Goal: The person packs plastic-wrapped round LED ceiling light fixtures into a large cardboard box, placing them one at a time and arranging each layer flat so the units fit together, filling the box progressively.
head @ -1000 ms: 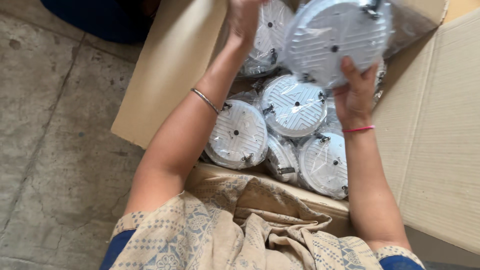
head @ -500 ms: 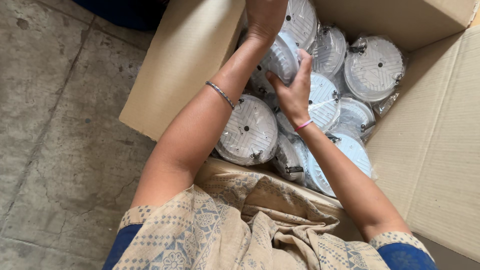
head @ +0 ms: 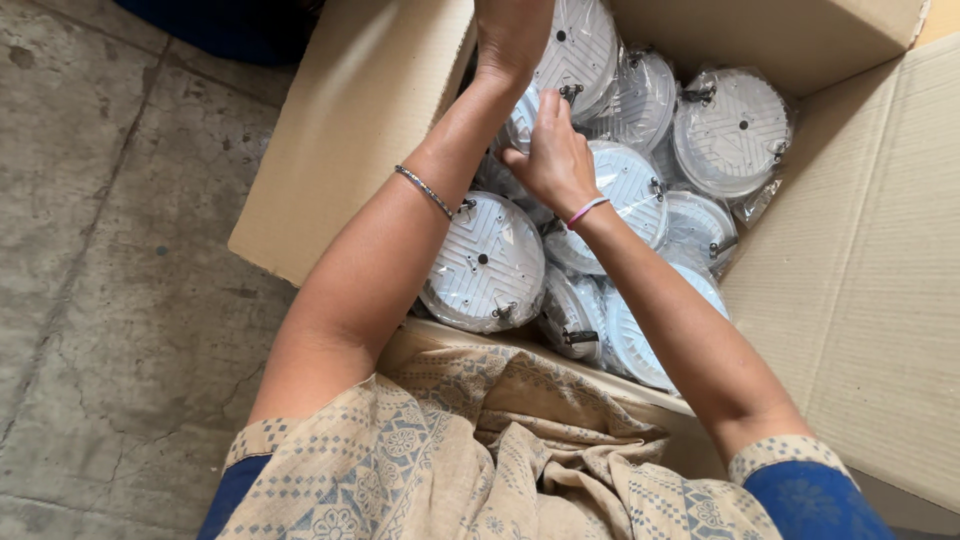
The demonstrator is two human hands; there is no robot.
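- Head view: both hands reach into an open cardboard box (head: pixel 350 130) of round white light fittings in clear wrap.
- Left hand (head: pixel 512 35) rests on the upper wrapped fitting (head: pixel 585 45); whether its fingers grip, I cannot tell.
- Right hand (head: pixel 552 160), fingers curled, touches that fitting's lower edge from below.
- That fitting stands tilted on edge; the next disc (head: pixel 483 262) lies flat, nearer the left forearm.

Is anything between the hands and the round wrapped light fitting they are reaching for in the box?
Nothing visible. The left hand and right hand both already rest on the upright wrapped fitting at the far side of the cardboard box; only its clear wrap lies between.
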